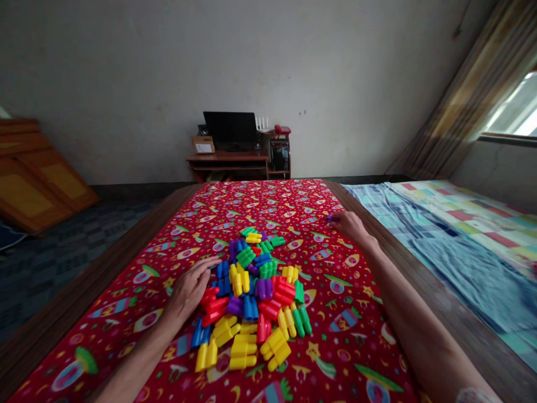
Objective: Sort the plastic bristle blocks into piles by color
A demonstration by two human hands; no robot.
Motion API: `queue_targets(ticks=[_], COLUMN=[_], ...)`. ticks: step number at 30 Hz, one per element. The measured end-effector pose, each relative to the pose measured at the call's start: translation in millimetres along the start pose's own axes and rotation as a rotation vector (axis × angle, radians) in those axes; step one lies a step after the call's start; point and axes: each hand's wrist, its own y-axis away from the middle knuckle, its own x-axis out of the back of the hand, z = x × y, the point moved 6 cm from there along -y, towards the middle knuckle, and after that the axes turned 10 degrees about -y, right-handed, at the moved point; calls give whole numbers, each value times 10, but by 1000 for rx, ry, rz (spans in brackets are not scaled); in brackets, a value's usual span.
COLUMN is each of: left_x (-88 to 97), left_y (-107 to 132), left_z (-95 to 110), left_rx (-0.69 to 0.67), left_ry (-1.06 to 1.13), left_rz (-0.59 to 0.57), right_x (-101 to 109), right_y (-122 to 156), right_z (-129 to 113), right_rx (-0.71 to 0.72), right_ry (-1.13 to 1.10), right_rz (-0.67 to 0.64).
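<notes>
A heap of plastic building blocks in blue, yellow, red, green and purple lies on the red patterned cloth (331, 358). At the heap's left side rests my left hand (191, 285), fingers stretched out, its tips beside a blue block (222, 270). It holds nothing that I can see. Off to the far right, apart from the heap, my right hand (348, 224) pinches a purple block (331, 218) just over or on the cloth. Yellow blocks (243, 352) lie at the near side of the heap, and green blocks (268, 270) are towards its far side.
Dark wooden edges (361, 212) flank the cloth. To the right is a bed with a blue sheet (440, 246). A desk with a monitor (230, 130) stands by the far wall, and a wooden cabinet (42, 173) is at the left.
</notes>
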Motion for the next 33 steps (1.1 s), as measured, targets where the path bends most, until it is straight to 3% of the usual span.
queue_targets(ticks=[2,6,10,13,16,20,23,28,33], left_x=[2,37,53,40,29,63,85,61,38], left_y=[4,3,3,4,8,14,18,20,24], left_z=[-6,54,77,51,50,85,110,113,68], left_rx=[2,-13,-8,7,6,5,2,-12,0], left_ry=[-5,-14,-13,-8,-7,3,4,45,58], left_rz=[10,-39,-36,-3,-21,-27,-15,-24,-6], right_x=[-22,20,85,20,-206,-638,-890,-920,-514], right_y=[25,31,41,105,168,74,-52,-54,-129], right_z=[72,127,-93,-535,-1134,-1832,-2113,-2071,-1448], right_rx=[18,-8,61,236,446,600,607,556,378], right_ry=[-5,17,-150,-360,-454,-319,-191,-184,-201], right_rz=[5,144,211,141,-17,-236,-338,-282,-47])
